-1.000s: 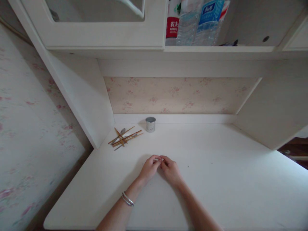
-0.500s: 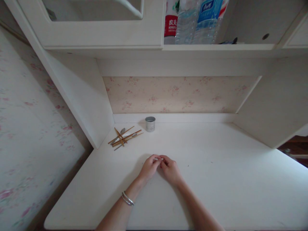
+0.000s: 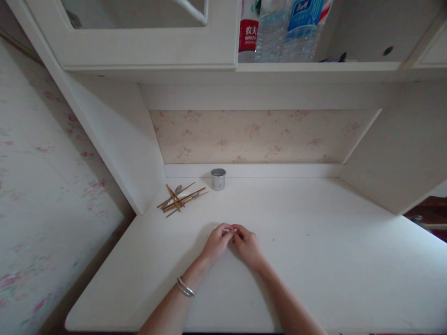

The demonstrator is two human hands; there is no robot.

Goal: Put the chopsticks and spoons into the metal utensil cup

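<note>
My left hand [image 3: 218, 242] and my right hand [image 3: 247, 245] rest on the white desk [image 3: 328, 270], fingers curled and closed. Their fingertips meet in the middle, and no object shows in either hand. Two silver bangles [image 3: 185, 286] circle my left wrist. Beyond the hands, to the left, lies a loose crossed pile of wooden chopsticks [image 3: 191, 196] with metal spoons [image 3: 178, 189] among them. Just right of that pile, near the back edge, a small grey metal utensil holder [image 3: 218, 183] with punched holes stands upright. Neither hand touches the pile or the holder.
Above the desk runs a white cabinet [image 3: 150, 51], its open shelf holding several plastic bottles [image 3: 272, 37]. White side panels [image 3: 115, 139] close in the desk left and right. A floral wall [image 3: 251, 137] is behind, and a few tiny dark specks dot the desktop.
The hands and the things on the desk stay where they were. Only the camera view has shifted very slightly.
</note>
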